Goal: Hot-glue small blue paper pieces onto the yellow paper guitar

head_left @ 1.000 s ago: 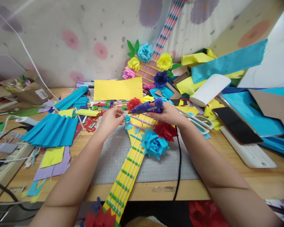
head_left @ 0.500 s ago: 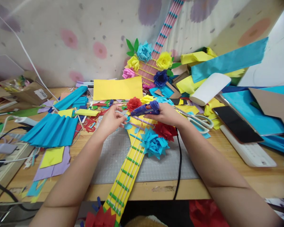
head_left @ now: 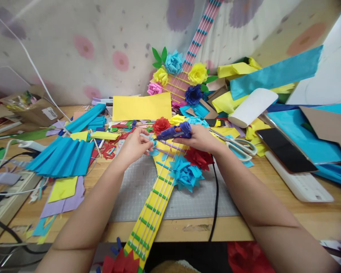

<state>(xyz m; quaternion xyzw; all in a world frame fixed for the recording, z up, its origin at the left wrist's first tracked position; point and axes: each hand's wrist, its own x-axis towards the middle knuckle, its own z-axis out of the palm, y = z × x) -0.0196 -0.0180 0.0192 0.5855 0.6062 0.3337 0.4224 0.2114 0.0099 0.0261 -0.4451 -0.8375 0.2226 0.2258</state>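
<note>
- R hand (head_left: 201,139) is gripping blue glue gun (head_left: 173,132), fingers wrapping round its body, nozzle pointing left. Black cord (head_left: 215,197) is trailing off the table's near edge.
- L hand (head_left: 133,145) is pinching a small blue paper bit (head_left: 152,143) btw thumb & fingertips in a narrow pinch, just over the upper body of the yellow paper guitar (head_left: 156,191).
- Nozzle tip is sitting right at the bit, touching or nearly so. Can't tell if glue is coming out.
- Guitar is lying on grey cutting mat (head_left: 130,189), neck running toward the person, w/ green frets & strings already on.
- Flowers sitting on the body: blue flower (head_left: 184,175) & red flower (head_left: 199,157) on the right side. A second red one (head_left: 160,124) is at the far end.
- Progress, judging by layout: decorating is looking well along. Left side of the body is looking barer, w/ loose blue pieces (head_left: 154,152) lying there; can't tell if stuck down.
- Nearby: scissors (head_left: 240,146) lying just right of R hand, phone (head_left: 284,149) beyond. Pink guitar (head_left: 187,57) is leaning at the wall, carrying flowers + green leaves.
</note>
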